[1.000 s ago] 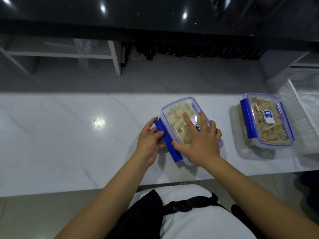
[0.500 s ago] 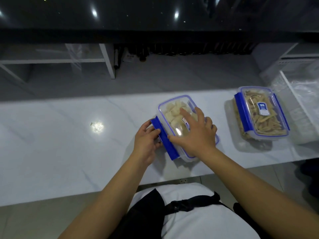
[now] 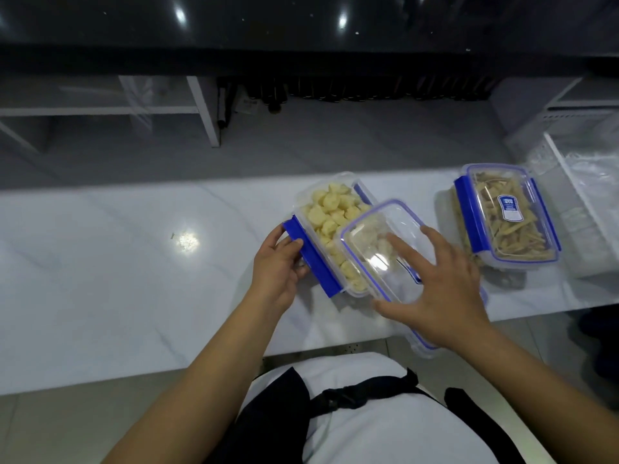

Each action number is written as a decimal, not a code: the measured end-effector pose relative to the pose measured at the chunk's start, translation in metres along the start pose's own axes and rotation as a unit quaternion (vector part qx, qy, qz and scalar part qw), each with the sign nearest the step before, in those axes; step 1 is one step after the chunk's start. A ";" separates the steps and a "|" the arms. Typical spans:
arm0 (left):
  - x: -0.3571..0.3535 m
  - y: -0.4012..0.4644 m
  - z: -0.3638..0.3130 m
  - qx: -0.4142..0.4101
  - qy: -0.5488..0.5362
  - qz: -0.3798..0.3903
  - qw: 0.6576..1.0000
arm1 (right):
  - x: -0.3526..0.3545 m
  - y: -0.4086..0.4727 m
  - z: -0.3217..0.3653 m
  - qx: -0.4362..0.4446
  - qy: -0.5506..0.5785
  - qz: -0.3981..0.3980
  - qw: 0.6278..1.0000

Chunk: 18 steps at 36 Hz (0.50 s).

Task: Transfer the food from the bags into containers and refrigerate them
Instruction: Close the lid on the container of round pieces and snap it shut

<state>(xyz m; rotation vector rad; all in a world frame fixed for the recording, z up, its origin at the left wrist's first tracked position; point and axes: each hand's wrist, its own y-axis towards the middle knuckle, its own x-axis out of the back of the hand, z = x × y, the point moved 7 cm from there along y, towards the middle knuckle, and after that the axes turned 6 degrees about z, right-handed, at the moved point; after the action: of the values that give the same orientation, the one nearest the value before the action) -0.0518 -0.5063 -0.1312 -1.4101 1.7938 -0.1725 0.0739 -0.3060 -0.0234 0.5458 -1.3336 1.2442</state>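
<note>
Lifted off since a moment ago: clear lid (image 3: pixel 385 252), now askew under flat, spread right hand (image 3: pixel 438 289). Left hand (image 3: pixel 279 266) pinching blue clasp (image 3: pixel 310 259) of container (image 3: pixel 331 222) just beside. Better: square lid over rim, press evenly.

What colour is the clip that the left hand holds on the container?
Blue; the clip shows best in the head view.

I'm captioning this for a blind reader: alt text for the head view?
On a white counter, a left hand holds a food container's blue clip while the right hand rests on its shifted lid; a closed container sits beside.
</note>
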 end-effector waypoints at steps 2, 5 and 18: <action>-0.001 0.001 0.000 0.002 -0.003 -0.007 1.000 | 0.004 -0.011 -0.011 -0.009 0.019 -0.001 1.000; -0.003 0.003 0.000 0.005 -0.013 -0.015 1.000 | 0.004 -0.021 -0.018 -0.009 0.014 -0.005 1.000; -0.003 0.003 0.002 0.014 -0.017 0.000 1.000 | -0.020 0.019 -0.002 0.008 -0.029 0.010 0.999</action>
<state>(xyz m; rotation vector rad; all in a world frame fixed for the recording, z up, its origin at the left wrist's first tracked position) -0.0528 -0.5014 -0.1328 -1.3847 1.7570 -0.1719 0.0620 -0.3050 -0.0488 0.5847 -1.3817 1.2652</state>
